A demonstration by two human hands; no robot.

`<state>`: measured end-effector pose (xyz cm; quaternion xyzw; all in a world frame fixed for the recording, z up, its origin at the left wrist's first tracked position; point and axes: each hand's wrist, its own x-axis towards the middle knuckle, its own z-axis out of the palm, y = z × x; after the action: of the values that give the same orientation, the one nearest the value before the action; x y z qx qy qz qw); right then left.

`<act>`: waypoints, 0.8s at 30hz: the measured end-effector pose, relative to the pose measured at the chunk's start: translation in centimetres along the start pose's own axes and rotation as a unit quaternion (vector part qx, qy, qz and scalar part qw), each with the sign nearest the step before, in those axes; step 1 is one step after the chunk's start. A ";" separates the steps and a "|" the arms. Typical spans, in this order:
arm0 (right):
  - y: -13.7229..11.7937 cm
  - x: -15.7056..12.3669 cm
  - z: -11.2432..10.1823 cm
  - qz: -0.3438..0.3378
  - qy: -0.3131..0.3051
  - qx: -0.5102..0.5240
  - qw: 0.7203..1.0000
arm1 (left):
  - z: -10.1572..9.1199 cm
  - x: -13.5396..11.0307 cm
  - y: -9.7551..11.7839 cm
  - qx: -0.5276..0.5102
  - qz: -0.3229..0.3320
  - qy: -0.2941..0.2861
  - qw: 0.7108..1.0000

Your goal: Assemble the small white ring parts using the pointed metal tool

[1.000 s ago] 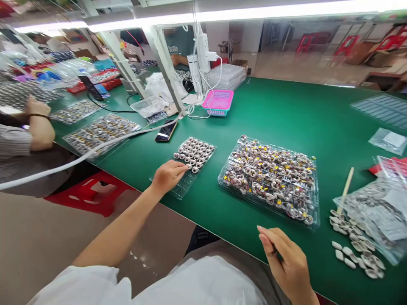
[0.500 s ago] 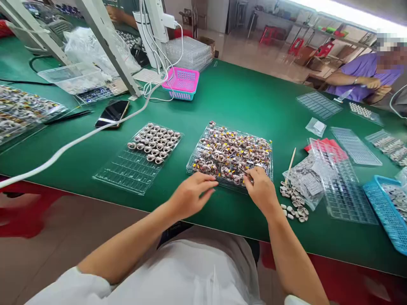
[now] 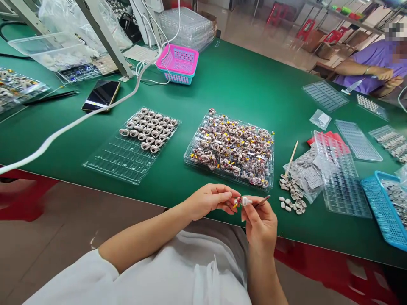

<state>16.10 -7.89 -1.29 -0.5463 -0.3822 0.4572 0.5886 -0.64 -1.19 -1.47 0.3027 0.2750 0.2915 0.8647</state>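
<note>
My left hand and my right hand meet just off the near edge of the green table. Together they pinch one small wound coil with a white cap; my right hand also holds a thin brown stick. Just beyond them lies a clear tray heaped with wound coils. To its left sits a clear tray whose far rows hold finished rings while its near rows are bare.
Loose white caps, a bag of parts, empty clear trays and a blue basket lie on the right. A phone, white cable and pink basket sit behind. Another person works at far right.
My hands drew back from the heaped tray toward me, now holding a coil between them. Earlier my left hand was at the ring tray. The view has tipped down a little.
</note>
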 end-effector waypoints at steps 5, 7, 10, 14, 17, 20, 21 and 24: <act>1.3 -1.1 -0.6 -0.131 -0.054 -0.065 0.988 | -0.3 -0.5 -0.5 -0.052 -0.052 -0.006 0.997; 1.3 -0.9 -1.2 -0.176 -0.084 -0.094 0.976 | -0.2 -0.7 -0.3 -0.037 -0.052 0.007 0.998; 1.2 -0.6 -1.6 -0.202 -0.113 -0.104 0.967 | 0.2 -1.0 0.3 0.000 -0.015 0.040 0.999; 1.2 -0.6 -1.3 -0.116 -0.118 -0.062 0.984 | 0.9 -1.5 1.0 0.054 0.051 0.086 0.994; 1.4 -0.8 -1.0 -0.061 -0.115 -0.056 0.990 | 1.1 -1.7 1.0 0.093 0.087 0.115 0.985; 1.4 -0.8 -0.6 -0.035 -0.110 -0.078 0.990 | 0.9 -1.8 0.8 0.129 0.102 0.120 0.979; 1.2 -0.7 -0.5 -0.026 -0.110 -0.085 0.990 | 0.8 -1.8 0.8 0.146 0.106 0.116 0.977; 0.6 -0.5 -0.5 -0.027 -0.128 -0.109 0.985 | 0.4 -1.9 1.0 0.232 0.133 0.102 0.958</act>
<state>16.39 -8.53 -1.96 -0.5340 -0.5164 0.4627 0.4838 -1.99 -1.97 0.02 0.4977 0.3791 0.3615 0.6913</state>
